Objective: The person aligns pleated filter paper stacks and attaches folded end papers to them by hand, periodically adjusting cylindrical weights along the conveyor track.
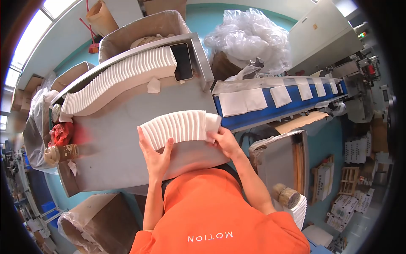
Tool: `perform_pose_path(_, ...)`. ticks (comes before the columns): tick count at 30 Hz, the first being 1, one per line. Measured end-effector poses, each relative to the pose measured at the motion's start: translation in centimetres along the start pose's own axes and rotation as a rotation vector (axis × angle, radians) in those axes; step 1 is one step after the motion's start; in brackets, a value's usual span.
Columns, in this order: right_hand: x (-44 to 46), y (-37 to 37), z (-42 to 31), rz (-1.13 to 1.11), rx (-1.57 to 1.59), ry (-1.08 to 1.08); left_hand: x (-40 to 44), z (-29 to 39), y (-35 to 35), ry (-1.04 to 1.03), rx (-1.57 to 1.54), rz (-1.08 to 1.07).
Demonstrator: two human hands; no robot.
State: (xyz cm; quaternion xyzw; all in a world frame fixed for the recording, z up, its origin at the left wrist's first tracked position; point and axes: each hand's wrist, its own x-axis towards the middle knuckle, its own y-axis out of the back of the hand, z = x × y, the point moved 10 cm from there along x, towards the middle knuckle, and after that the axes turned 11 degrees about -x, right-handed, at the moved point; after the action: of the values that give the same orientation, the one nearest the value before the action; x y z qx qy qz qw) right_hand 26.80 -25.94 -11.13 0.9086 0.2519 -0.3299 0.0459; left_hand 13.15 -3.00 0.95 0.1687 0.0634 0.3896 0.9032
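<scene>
In the head view, the left hand (155, 157), thumb spread from its fingers, braces the near-left end of a curved row of white folded sheets (175, 129) on the counter (122, 154). The right hand (224, 142) pinches a loose sheet (212, 122) at its right end. Beyond both hands runs a longer row (122, 78).

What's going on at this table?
A person's left hand steadies one end of a short row of folded white sheets, while the right hand holds the other end. A longer row stands along the far side of the metal table. More white pieces lie on a blue belt to the right.
</scene>
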Motion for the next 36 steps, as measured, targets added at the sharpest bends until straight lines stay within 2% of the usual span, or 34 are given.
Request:
perform_pose_path(1, 0.2, 0.9, 0.4, 0.074, 0.093, -0.004, 0.1, -0.3, -0.1, -0.008, 0.008, -0.020)
perform_pose_path(5, 0.4, -0.1, -0.8, 0.022, -0.035, 0.125, 0.2, -0.6, -1.0, -0.036, 0.083, -0.085)
perform_pose_path(8, -0.3, -2.9, -2.3, 0.002, -0.224, 0.275, 0.1, 2.0, -1.9, -0.110, 0.383, -0.072)
perform_pose_path(9, -1.3, -4.0, -3.4, -0.015, -0.295, 0.249, 0.2, 3.0, -2.4, -0.123, 0.455, -0.079)
perform_pose_path(12, -1.5, -4.7, -2.6, -0.116, -0.195, 0.135, 0.9, 4.3, -2.8, -0.148, 0.593, -0.075)
perform_pose_path(13, -0.6, -2.9, -1.9, -0.019, -0.164, 0.149, 1.2, 3.4, -2.7, -0.146, 0.583, -0.065)
perform_pose_path(14, -0.3, -1.2, -1.1, 0.107, 0.226, 0.123, 1.4, 2.6, -2.6, -0.144, 0.572, -0.055)
perform_pose_path(16, 0.9, 2.4, -0.1, 0.152, 0.575, 0.101, 1.2, 1.9, -2.4, -0.165, 0.477, -0.062)
perform_pose_path(17, 0.9, 3.5, 0.7, 0.156, 0.562, 0.018, 1.1, 1.8, -2.3, -0.177, 0.431, -0.069)
perform_pose_path(20, 0.5, 1.6, -2.1, 0.212, -0.061, 0.262, -0.3, 3.2, -4.0, -0.256, 0.412, -0.101)
perform_pose_path(21, -1.7, -1.5, -5.4, 0.121, -0.163, 0.329, -0.7, 3.2, -4.7, -0.241, 0.394, -0.126)
perform_pose_path(22, -1.6, -2.1, -5.7, 0.173, -0.382, 0.405, -1.1, 3.2, -5.3, -0.227, 0.376, -0.144)
perform_pose_path(24, -0.5, -2.1, -4.6, 0.142, -0.458, 0.318, -1.6, 3.0, -5.4, -0.209, 0.367, -0.154)
perform_pose_path(27, -1.9, -2.3, -2.8, 0.003, 0.196, 0.046, -1.8, 2.8, -4.3, -0.209, 0.387, -0.129)
perform_pose_path(30, -2.2, -1.7, 0.6, -0.192, 0.374, -0.106, -2.0, 2.5, -3.6, -0.203, 0.342, -0.100)
perform_pose_path(31, -2.2, -1.2, 1.3, -0.196, 0.261, -0.108, -2.1, 2.3, -3.4, -0.197, 0.297, -0.077)
perform_pose_path(34, -2.6, 2.1, -0.4, 0.146, 0.392, 0.033, -1.9, 2.2, -3.1, -0.175, 0.194, -0.048)
perform_pose_path(36, -0.8, 4.3, 0.3, 0.185, 0.417, 0.069, -2.1, 2.1, -3.5, -0.157, 0.183, -0.059)
